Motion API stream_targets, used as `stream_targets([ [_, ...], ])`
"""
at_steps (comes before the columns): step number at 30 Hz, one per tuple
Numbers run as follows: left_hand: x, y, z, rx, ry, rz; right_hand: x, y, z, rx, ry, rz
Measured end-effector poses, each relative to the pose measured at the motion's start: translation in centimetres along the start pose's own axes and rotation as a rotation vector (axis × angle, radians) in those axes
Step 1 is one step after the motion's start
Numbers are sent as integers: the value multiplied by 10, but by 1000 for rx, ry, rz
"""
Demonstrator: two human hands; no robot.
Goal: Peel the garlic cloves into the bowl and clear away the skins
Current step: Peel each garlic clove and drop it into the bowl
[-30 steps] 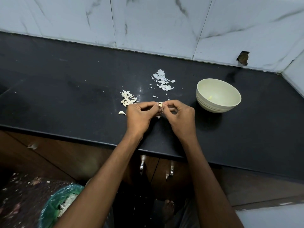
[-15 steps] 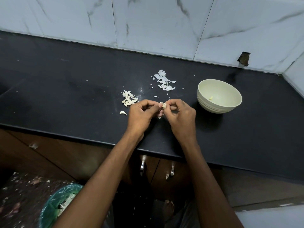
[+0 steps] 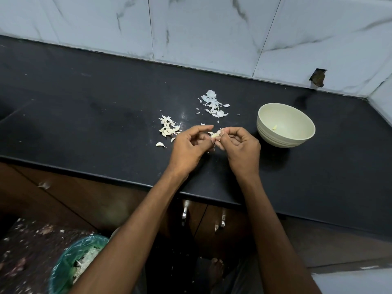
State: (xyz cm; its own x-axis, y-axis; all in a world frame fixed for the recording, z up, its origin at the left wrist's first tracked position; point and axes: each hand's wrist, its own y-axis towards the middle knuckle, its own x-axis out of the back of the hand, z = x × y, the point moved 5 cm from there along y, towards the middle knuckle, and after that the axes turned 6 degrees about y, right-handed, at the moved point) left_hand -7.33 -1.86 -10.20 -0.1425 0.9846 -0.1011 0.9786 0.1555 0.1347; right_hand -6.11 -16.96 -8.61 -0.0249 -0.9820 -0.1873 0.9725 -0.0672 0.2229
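In the head view, a black tabletop (image 3: 84, 124) runs along a wall of marble tiles (image 3: 191, 28), and its front edge passes under both forearms. A pale bowl (image 3: 285, 125) stands upright to the right of the hands, apart from them, with one small peeled piece inside. Behind the hands lies a pile of skins (image 3: 213, 105), and to the left a heap of cloves (image 3: 168, 128), with one single clove nearer the front edge. Nothing stands between the hands and the bowl.

The left hand (image 3: 188, 147) and the right hand (image 3: 241, 149) meet above the tabletop. Both pinch one clove (image 3: 215, 134) between thumb and fingertips; the other fingers are curled. The clove's long axis lies roughly left to right, slightly tilted.

The left part of the tabletop is wide and bare. Below the edge are brown cupboard doors with metal handles (image 3: 185, 213), and on the floor a bin (image 3: 72, 266) with a green bag holds scraps.
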Motion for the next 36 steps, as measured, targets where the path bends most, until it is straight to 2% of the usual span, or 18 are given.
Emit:
stream_targets([
  [8,0,0,0,-8,49,-52,0,3,-7,5,-85,22],
  [15,4,-3,0,33,-41,-106,10,9,-9,29,-160,-96],
  [20,7,0,5,94,-120,-133,11,14,-16,57,-351,-24],
  [24,8,-1,2,97,-87,-132,4,12,-13,38,-274,71],
  [27,8,-1,2,91,-68,-130,2,8,-4,175,-366,68],
  [31,8,-1,5,46,74,-119,-10,-3,7,456,-640,122],
  [36,9,-1,9,52,146,-105,-16,-8,11,509,-812,131],
])
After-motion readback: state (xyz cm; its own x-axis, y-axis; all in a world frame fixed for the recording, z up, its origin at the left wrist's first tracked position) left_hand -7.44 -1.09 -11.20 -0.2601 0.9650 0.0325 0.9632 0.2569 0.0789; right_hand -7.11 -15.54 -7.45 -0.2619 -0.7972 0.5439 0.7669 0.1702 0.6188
